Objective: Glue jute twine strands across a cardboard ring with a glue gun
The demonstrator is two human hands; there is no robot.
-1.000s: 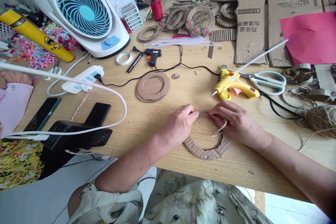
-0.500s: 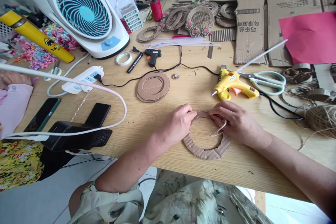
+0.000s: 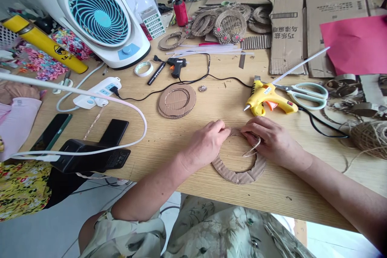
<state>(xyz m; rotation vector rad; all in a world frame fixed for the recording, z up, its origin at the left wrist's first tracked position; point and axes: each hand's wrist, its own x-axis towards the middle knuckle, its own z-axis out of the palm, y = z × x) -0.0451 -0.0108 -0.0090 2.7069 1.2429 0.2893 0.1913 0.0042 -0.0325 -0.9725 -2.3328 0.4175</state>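
Note:
A flat cardboard ring (image 3: 238, 177) lies near the table's front edge, in front of me. My left hand (image 3: 208, 142) is closed in a pinch on its upper left rim. At the upper right of the ring, my right hand (image 3: 270, 139) is closed too, with a loop of twine (image 3: 251, 151) coming out from under its fingers over the ring's opening. The fingertips of the right hand are partly hidden. Beyond the hands rests a yellow glue gun (image 3: 266, 96) with a clear stick in its back, and scissors (image 3: 311, 96) lie beside it.
Left of the ring are a layered cardboard disc (image 3: 177, 102), a small black glue gun (image 3: 177, 65), and a power strip (image 3: 99, 92). A twine ball (image 3: 370, 139) sits at the right. A fan (image 3: 102, 20) and finished rings (image 3: 231, 24) stand farther back. Another person's sleeve (image 3: 21, 121) shows at left.
My left hand has shifted slightly to the right along the ring's rim. The right hand and the twine loop look nearly unchanged.

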